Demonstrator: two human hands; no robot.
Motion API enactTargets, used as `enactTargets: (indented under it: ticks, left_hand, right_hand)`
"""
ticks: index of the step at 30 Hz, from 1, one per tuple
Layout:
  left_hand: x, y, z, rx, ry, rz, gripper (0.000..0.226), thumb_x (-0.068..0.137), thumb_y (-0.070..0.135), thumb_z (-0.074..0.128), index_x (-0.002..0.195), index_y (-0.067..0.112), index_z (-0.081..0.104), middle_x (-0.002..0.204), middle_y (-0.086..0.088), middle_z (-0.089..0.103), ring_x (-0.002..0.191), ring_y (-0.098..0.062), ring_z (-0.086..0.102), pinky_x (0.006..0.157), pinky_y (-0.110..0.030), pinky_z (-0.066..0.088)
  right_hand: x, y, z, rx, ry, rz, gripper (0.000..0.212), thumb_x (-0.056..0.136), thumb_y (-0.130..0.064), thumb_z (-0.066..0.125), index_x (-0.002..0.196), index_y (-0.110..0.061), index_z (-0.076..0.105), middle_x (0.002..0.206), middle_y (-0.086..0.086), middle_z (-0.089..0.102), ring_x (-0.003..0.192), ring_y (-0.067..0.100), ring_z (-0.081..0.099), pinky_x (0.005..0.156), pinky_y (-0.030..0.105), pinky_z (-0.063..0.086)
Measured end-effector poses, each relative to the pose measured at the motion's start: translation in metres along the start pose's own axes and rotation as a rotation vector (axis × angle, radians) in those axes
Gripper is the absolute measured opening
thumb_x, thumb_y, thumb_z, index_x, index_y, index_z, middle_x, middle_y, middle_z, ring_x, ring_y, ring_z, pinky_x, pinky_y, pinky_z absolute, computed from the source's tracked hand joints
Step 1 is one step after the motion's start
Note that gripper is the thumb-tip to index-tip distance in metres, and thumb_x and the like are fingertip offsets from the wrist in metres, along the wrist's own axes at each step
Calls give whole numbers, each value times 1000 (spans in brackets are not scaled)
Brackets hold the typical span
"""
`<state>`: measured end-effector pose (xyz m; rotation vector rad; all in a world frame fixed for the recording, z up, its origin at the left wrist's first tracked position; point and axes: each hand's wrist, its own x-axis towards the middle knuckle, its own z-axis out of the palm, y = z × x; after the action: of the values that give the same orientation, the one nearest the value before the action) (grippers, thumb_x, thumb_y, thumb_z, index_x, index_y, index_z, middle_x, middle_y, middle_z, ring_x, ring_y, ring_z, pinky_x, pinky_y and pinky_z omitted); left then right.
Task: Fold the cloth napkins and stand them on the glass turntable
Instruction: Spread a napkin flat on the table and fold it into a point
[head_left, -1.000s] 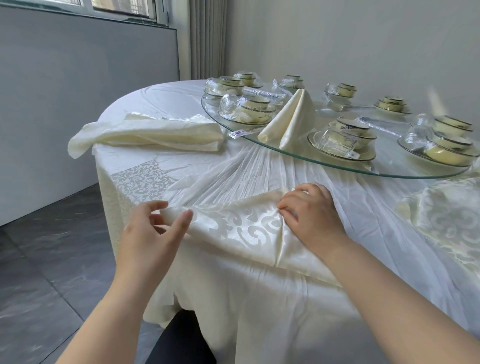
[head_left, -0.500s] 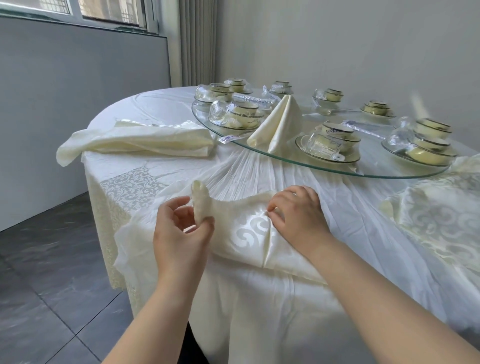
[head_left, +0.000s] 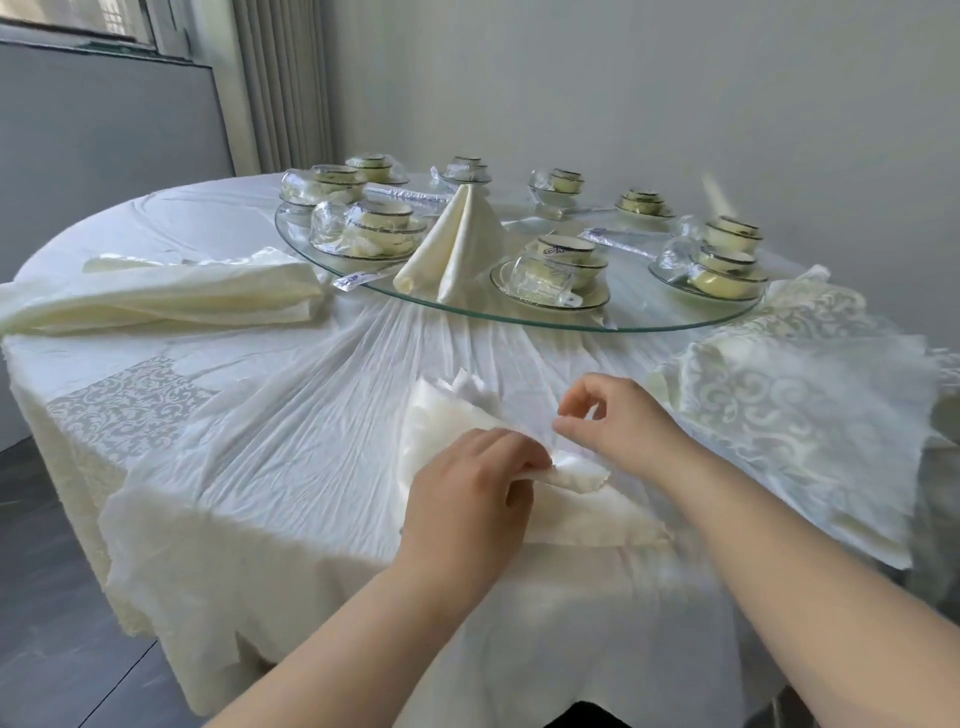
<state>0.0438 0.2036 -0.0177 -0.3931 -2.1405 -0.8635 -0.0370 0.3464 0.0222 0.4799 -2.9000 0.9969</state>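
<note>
Napkin (head_left: 452, 415), lower centre: soft, limp, slippery. I see left hand (head_left: 467, 499) pinching folded edge; right hand (head_left: 623, 421) fingertips together, hold unclear. I'd grip corners, creases.

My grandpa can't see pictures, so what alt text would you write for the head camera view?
A person's left hand pinches a fold of a cream napkin on a white-clothed round table, the right hand curled close beside it. Behind, one folded napkin stands on a glass turntable among wrapped dishes.
</note>
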Motion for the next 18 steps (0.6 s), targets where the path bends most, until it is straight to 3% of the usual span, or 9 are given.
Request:
enactTargets:
  ticks: [3,8,13,16,18]
  left_hand:
    - [-2,2,9,23,-61,43,25,62,15,39,66,19,63,66,9,64,72,-8,48,61,-19,38]
    - [-3,10,23,23,-173,116,26,61,16,37,64,20,62,64,11,62,71,-8,46,61,-20,39]
    - [-4,16,32,14,-170,96,27,62,16,36,67,22,62,64,14,60,71,-6,46,61,-12,33]
    - [-7,16,33,-51,-133,38,21,65,19,40,76,29,56,69,15,59,71,-5,47,61,-13,36]
    - [-9,17,33,-76,-107,-31,14,69,25,43,80,31,48,69,13,57,71,-6,48,59,-16,37]
  right_hand:
    - [-26,20,-10,17,-94,62,19,80,-26,66,67,-32,53,71,-13,51,64,2,43,62,20,34]
    - [-44,35,-3,-112,0,-25,26,82,-28,63,66,-37,45,73,-15,49,77,2,40,77,19,27]
    - [-45,39,0,-142,39,-71,30,84,-27,60,65,-40,40,71,-17,46,75,-3,37,73,16,24]
    - [-45,42,0,-128,41,-94,21,85,-28,61,70,-34,47,71,-17,45,75,-3,37,77,8,27]
    - [-44,42,0,-158,36,-86,7,84,-25,63,79,-26,58,73,-17,46,74,2,36,72,15,27]
